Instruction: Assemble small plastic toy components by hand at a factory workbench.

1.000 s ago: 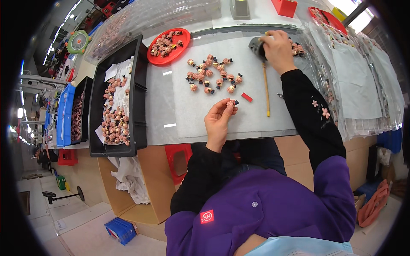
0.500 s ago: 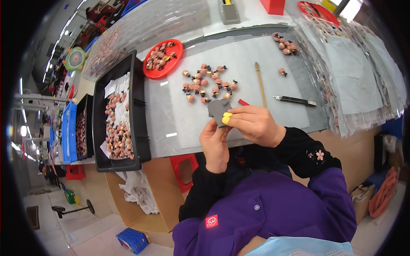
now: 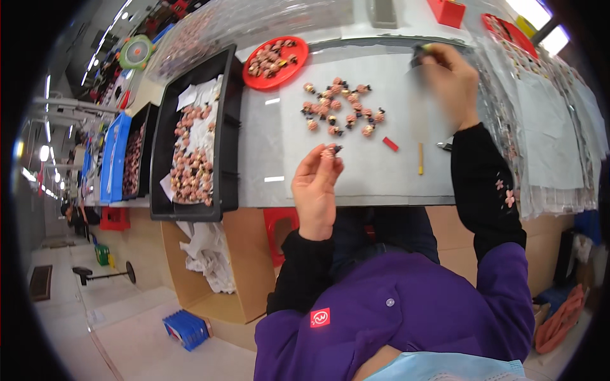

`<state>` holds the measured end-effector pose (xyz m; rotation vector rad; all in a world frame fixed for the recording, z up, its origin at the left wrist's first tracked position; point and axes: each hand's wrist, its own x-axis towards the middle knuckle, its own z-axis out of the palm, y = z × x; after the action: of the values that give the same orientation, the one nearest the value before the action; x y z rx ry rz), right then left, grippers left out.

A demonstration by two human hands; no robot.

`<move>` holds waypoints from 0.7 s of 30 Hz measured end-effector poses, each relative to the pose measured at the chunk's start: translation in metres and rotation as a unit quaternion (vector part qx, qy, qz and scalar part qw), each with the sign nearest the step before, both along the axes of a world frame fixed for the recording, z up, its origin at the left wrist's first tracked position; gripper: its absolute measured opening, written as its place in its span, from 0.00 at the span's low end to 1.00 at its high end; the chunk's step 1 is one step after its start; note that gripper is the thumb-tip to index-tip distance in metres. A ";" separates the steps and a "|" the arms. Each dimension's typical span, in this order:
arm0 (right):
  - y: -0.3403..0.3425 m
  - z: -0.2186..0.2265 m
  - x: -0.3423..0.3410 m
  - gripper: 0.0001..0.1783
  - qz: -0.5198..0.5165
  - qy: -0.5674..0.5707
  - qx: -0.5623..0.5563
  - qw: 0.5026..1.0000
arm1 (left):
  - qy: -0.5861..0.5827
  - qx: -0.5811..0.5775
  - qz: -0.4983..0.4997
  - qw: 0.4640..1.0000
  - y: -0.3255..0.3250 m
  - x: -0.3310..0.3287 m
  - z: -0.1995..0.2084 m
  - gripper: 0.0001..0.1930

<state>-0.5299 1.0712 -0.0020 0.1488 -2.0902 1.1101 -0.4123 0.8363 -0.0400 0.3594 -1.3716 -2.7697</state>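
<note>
My left hand (image 3: 316, 193) is closed, with a small pink-and-black figurine (image 3: 331, 152) pinched between thumb and fingers above the table's near part. At the far right of the table is my right hand (image 3: 454, 82), smeared by motion. A blurred dark grey piece (image 3: 417, 56) shows at its fingertips; its kind is unclear. Many like figurines (image 3: 335, 105) lie in a loose cluster on the pale sheet (image 3: 375, 168) beyond my left hand. To their right lie a small red stick (image 3: 390, 144) and a thin wooden stick (image 3: 420, 159). A knife (image 3: 445, 147) is mostly hidden by my right sleeve.
A red plate (image 3: 270, 80) of figurines stands at the far left. Beside it is a deep black crate (image 3: 227, 146) with figurines on white paper. Plastic-wrapped trays (image 3: 540, 120) are stacked at right. Below the table's left part stands an open cardboard box (image 3: 238, 267).
My hands have parted. The right went far and right, away from the left; the grey piece no longer sits between them. A figurine now shows in my left fingers. The view has shifted slightly.
</note>
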 end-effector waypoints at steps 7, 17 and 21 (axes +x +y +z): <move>0.038 -0.029 -0.030 0.12 -0.070 0.095 0.234 0.965 | 0.033 -0.018 -0.044 0.998 0.003 0.006 -0.011 0.12; -0.034 -0.065 0.072 0.14 0.084 -0.216 0.240 0.942 | 0.012 -0.053 -0.092 0.994 0.017 0.001 -0.038 0.14; -0.046 -0.078 0.080 0.08 0.098 -0.109 0.301 0.942 | -0.004 -0.063 -0.101 0.993 0.026 -0.003 -0.040 0.15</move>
<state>-0.4503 1.0252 -0.0798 0.5577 -2.6084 0.5749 -0.4149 0.8620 -0.0802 0.2389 -1.6610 -2.8189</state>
